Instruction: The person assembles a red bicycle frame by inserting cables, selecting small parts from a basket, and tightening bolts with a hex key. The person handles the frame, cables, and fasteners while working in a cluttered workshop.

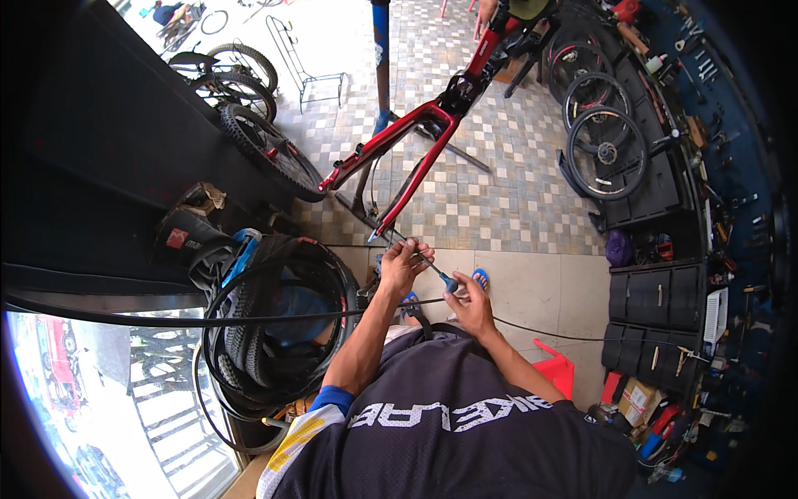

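A long screwdriver with a blue handle (450, 284) is held slantwise in front of me. My right hand (472, 308) is closed around its handle, thumb and fingers gripping from the right. Curled about the thin shaft (430, 265) are the fingers of my left hand (401, 268), close to the tip. The tip points up and left toward the near end of a red bicycle frame (422, 173); whether it touches the frame cannot be made out. The frame hangs from a blue repair stand (381, 62) and has no rear wheel fitted.
Coiled tyres and tubes (249, 333) are heaped left of my arm. A black cable (573, 336) runs across below my hands. Wheels (606, 153) and drawer units (657, 293) line the right, near a red stool (555, 368). Another person's hand (485, 12) shows beyond the frame.
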Demonstrator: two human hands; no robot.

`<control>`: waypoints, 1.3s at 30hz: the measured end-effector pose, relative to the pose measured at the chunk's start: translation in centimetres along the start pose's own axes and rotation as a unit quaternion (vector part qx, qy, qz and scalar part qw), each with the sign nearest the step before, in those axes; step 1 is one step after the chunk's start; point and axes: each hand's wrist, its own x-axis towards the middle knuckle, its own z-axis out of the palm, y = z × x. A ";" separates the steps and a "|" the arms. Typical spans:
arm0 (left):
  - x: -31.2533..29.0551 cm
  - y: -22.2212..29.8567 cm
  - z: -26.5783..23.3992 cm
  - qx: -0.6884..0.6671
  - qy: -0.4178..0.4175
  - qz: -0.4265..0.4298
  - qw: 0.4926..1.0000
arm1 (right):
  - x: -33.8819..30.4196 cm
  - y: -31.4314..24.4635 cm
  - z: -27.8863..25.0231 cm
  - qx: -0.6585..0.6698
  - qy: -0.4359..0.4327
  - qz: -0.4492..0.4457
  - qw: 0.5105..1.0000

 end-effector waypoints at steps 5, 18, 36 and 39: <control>0.1 -0.2 -0.1 0.011 -0.005 0.000 1.000 | 0.5 0.8 -0.5 0.368 -0.085 0.414 0.828; -0.6 0.6 0.3 0.012 -0.003 -0.008 1.000 | 1.3 -0.7 -0.8 0.331 -0.108 0.399 0.848; -0.4 0.5 0.2 0.029 -0.009 -0.002 1.000 | 0.7 1.5 0.0 0.008 -0.070 0.128 0.989; -0.4 0.4 0.3 0.038 -0.009 -0.008 0.999 | 1.4 1.7 -0.7 0.522 -0.087 0.440 0.726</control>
